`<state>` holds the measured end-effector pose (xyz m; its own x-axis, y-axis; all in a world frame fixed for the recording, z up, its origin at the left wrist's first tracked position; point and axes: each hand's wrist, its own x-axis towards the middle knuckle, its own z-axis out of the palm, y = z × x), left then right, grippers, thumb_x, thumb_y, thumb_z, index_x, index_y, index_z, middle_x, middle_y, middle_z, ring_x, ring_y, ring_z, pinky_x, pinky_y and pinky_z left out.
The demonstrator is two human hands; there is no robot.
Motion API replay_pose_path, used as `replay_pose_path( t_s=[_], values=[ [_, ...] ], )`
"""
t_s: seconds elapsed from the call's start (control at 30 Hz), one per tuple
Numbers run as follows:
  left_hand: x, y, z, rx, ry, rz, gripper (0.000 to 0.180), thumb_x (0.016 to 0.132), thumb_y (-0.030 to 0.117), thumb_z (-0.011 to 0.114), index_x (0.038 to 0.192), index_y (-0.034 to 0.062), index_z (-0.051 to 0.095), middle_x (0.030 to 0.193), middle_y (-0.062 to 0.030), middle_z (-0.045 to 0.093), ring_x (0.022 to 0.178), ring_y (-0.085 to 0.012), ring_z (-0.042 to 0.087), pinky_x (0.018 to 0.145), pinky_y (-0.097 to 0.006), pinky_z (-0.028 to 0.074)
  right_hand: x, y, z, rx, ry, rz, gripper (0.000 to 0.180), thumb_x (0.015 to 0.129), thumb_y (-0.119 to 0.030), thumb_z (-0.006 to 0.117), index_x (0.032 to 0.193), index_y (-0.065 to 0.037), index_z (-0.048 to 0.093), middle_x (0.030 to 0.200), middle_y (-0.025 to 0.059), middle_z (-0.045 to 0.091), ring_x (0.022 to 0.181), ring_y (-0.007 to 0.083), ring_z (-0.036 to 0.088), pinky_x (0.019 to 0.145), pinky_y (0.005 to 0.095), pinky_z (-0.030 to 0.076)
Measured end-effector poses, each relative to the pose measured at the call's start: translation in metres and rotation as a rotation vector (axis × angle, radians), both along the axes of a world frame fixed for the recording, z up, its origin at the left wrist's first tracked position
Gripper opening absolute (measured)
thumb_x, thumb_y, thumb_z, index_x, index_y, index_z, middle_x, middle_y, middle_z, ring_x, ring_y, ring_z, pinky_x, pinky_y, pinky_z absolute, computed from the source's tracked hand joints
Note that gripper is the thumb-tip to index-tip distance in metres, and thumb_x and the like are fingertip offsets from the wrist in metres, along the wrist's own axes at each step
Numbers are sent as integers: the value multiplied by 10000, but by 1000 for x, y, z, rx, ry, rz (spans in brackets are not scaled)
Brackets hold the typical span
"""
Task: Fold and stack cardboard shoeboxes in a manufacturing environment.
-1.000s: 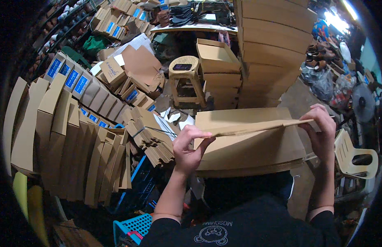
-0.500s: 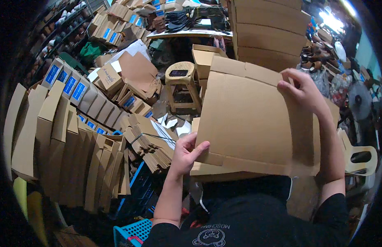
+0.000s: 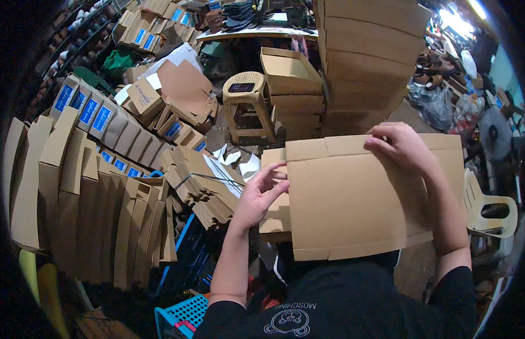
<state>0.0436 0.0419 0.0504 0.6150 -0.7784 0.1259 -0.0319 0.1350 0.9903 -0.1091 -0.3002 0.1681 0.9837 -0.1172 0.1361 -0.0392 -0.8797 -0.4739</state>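
A flat, creased cardboard box blank (image 3: 353, 198) lies almost level in front of my body. My right hand (image 3: 401, 148) grips its far edge, fingers bent over the flap and thumb on the near side. At the left edge, my left hand (image 3: 259, 195) is loosely curved, thumb and fingers apart, the tips touching or almost touching the board. Another cardboard piece (image 3: 275, 217) sticks out from beneath the blank on the left; the rest of it is hidden.
Folded cardboard boxes (image 3: 93, 209) stand in a row at left, beside a tied bundle of flat cardboard (image 3: 203, 183). Ahead are a plastic stool (image 3: 244, 99) with a phone on it, an open box (image 3: 291, 70) and a tall box stack (image 3: 370, 56). A cream chair (image 3: 491, 209) stands at right.
The blank has come down and levelled out, shifting right and toward me. My left hand has loosened from its pinch on the near left corner. My right hand has lowered with the far edge.
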Motion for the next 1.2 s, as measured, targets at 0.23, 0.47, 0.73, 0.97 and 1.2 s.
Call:
replay_pose_path(
  t_s=[0.23,0.47,0.73,0.97,1.2],
  values=[
    [-19,-11,-29,39,497,-4,516,1084,252,679,1498,-22,537,1296,-107,708,1197,-201,690,1050,-341,549,16,15,-6,11,49,36,411,1040,-454,681,1109,-60,774,993,185,761,997,405,711,879,474,554],
    [-1,4,-28,-162,575,21,468,1102,204,607,1485,-55,535,1356,-177,707,1177,-276,740,986,-398,617,1,27,-1,-411,-320,77,683,930,-502,779,1519,-190,628,1369,144,638,1304,371,572,1156,509,422],
    [-22,-10,-12,-134,566,87,566,1052,157,638,1550,-54,470,1439,-182,652,1323,-287,657,1115,-419,539,-56,40,-18,-338,-176,208,735,850,-617,815,1430,-181,699,1415,132,671,1410,376,566,1209,567,394],
    [-9,-2,-19,-123,684,-17,534,1011,120,669,1491,-64,523,1387,-179,679,1279,-281,675,1107,-423,537,-89,46,-38,-222,-150,358,907,722,-747,844,1401,-158,722,1374,109,715,1385,351,615,1195,579,403],
    [-18,0,-26,-218,768,2,512,1000,110,667,1464,-72,552,1343,-175,703,1230,-264,705,1079,-410,560,-107,64,-93,-356,-566,337,451,908,-412,827,1239,-109,789,1259,77,779,1129,276,756,984,450,587]
  ],
)
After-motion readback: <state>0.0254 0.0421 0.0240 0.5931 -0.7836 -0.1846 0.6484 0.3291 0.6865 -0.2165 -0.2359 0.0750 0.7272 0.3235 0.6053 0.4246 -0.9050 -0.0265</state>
